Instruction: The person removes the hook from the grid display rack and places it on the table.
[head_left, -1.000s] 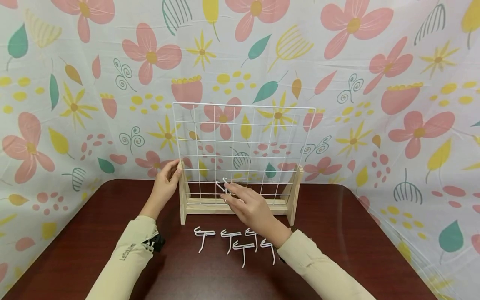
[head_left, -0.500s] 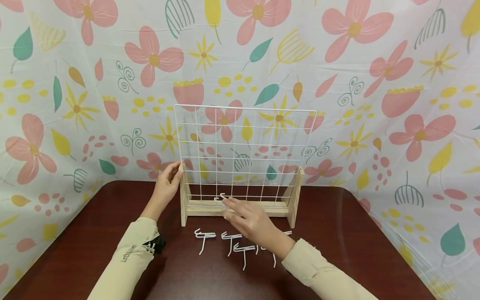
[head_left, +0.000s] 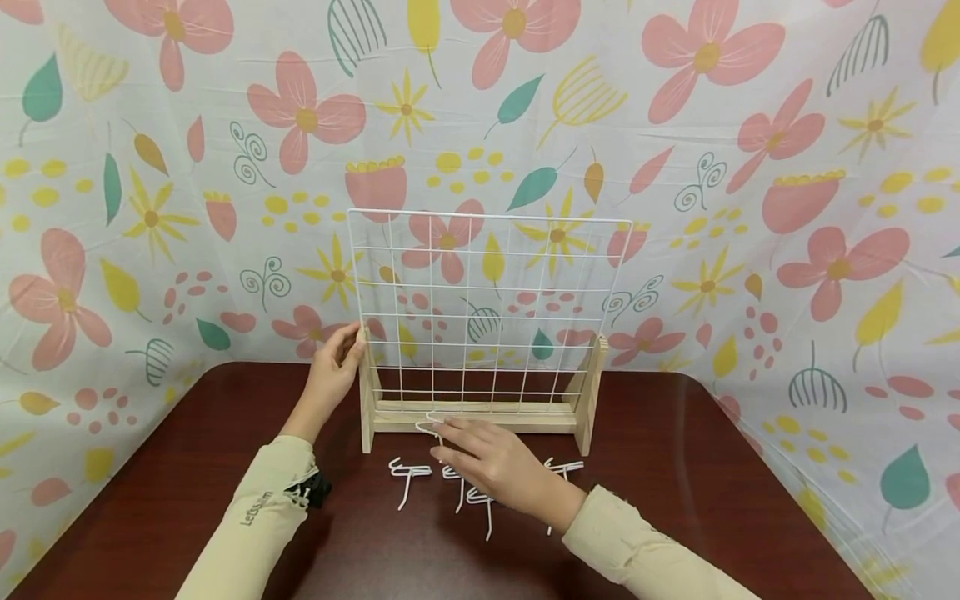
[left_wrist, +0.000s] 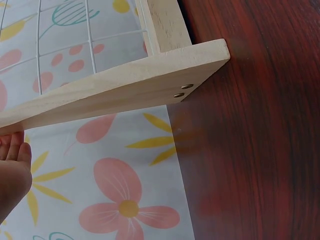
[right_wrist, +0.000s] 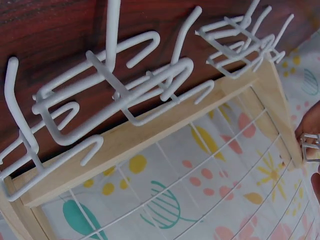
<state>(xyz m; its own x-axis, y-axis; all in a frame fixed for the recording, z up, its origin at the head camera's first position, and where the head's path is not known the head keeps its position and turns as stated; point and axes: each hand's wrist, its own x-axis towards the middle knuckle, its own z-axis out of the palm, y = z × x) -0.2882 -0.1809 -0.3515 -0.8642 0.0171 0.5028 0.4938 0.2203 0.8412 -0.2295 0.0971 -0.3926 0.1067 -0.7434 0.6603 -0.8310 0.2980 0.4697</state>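
Note:
My left hand [head_left: 336,362] grips the left wooden side piece [head_left: 367,400] of a stand, thumb and fingers near its top. In the left wrist view the fingers [left_wrist: 12,147] lie against the edge of that side piece [left_wrist: 115,97]. My right hand [head_left: 502,467] pinches a white wire hook [head_left: 426,429] in front of the stand's lower bar [head_left: 405,422]. The right wrist view has this hook [right_wrist: 304,148] between thumb and fingers at the right edge. A white wire grid [head_left: 487,217] stands upright in the wooden stand.
Several loose white hooks [head_left: 410,471] lie on the dark red table [head_left: 675,500] before the stand, some partly hidden under my right hand. Up close, the right wrist view shows these hooks [right_wrist: 113,35]. A flower-patterned cloth [head_left: 675,167] hangs behind the table.
My right hand has come down and slightly left with its hook, from in front of the grid's lower rows to the lower bar. The left hand keeps its hold on the side piece.

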